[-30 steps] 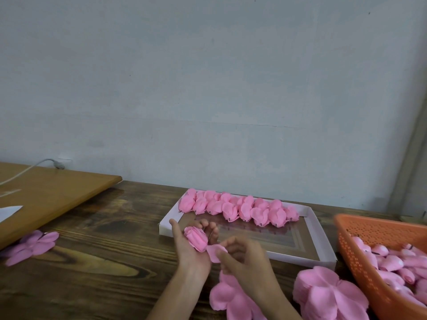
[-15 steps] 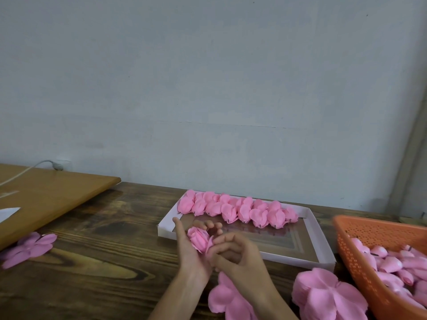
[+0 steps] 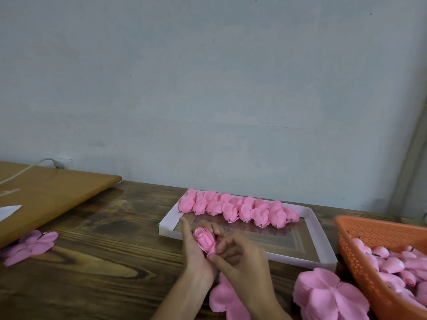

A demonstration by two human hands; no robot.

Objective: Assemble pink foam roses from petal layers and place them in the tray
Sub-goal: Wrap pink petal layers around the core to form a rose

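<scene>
One rose: left hand cradles it, right hand pinches its base; foam looks light, soft, crushable; grip the base.

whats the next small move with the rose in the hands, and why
Probably press the outer petal snug round the rose: the left hand cradles it, the right hand pinches a petal edge at its base that looks not closed, so it seems unready for the tray.
</scene>
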